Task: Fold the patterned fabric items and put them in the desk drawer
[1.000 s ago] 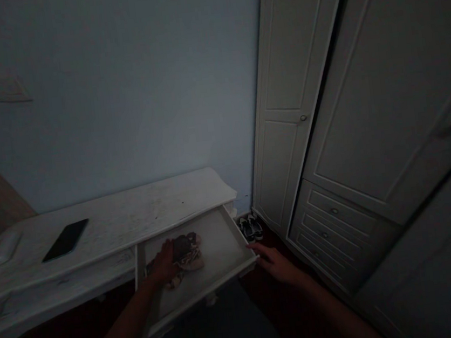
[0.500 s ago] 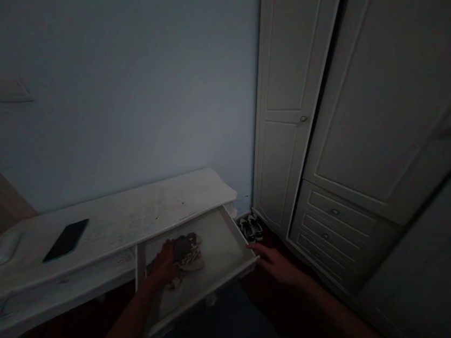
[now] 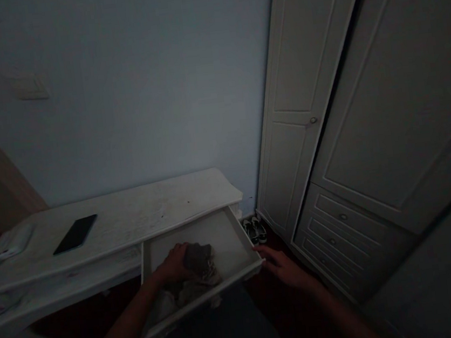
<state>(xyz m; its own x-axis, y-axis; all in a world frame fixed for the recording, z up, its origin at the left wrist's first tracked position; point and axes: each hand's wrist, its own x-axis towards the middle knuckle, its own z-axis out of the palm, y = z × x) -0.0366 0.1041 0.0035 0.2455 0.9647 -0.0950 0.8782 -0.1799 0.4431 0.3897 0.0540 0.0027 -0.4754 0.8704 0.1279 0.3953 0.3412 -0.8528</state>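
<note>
A white drawer (image 3: 229, 240) is pulled out of the table, with some folded cloth inside on its left half. My left hand (image 3: 177, 264) reaches into it, fingers closed around a grey cloth bundle (image 3: 198, 256) with a patterned edge. Paler cloth (image 3: 164, 305) lies below that hand, near the drawer's front left; its kind is too dark to make out. At the drawer's front right corner, my right hand (image 3: 279, 265) grips the edge with its fingertips, the remaining fingers curled.
A dark tablet or phone (image 3: 76, 234) and a white device (image 3: 12, 242) lie on the white tabletop (image 3: 143, 202). Black-and-white shoes (image 3: 255, 231) stand on the red floor by the wall. A white wardrobe (image 3: 290, 161) with small drawers rises at the right.
My left hand has shifted slightly right and lifted the grey cloth bundle's edge, uncovering paler cloth beneath. My right hand keeps to the drawer corner. The view has turned a little left.
</note>
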